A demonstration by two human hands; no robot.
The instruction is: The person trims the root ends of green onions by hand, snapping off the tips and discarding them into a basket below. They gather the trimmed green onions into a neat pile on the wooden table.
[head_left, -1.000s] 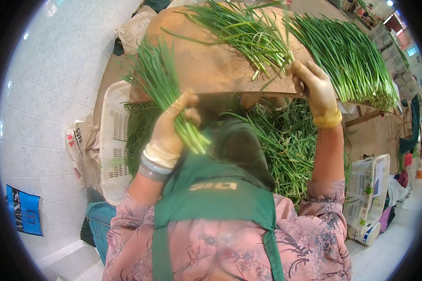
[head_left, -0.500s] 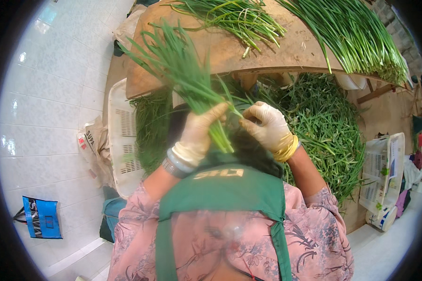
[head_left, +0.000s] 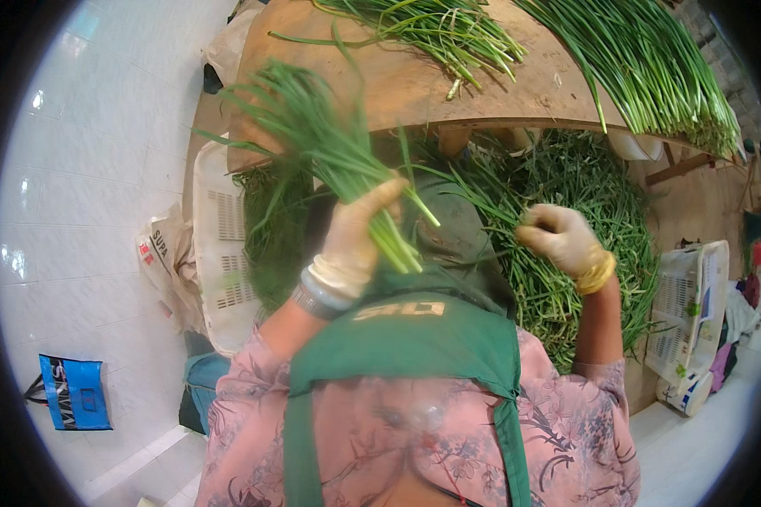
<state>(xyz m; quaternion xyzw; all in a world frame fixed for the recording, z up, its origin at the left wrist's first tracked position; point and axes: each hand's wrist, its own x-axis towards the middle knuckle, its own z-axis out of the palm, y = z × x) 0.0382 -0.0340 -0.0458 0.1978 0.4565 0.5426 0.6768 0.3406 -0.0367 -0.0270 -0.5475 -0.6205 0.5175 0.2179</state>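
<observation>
One bunch of green stalks (head_left: 330, 160) is sitting in your left hand (head_left: 355, 241) in the head view, and you are gripping it with your gloved fingers closed tight around its lower part. Its long axis is running on a slant, with the cut ends poking down and to the right below your fist and the leafy tips fanning up and to the left over the edge of the wooden table (head_left: 414, 84). Your right hand (head_left: 562, 241), also gloved, is curling shut on a few thin stalks (head_left: 482, 198), which are stretching out to its left. Both hands are hovering apart above the heap of greens (head_left: 583, 194) under the table, with a white crate (head_left: 220, 245) standing to your left.
</observation>
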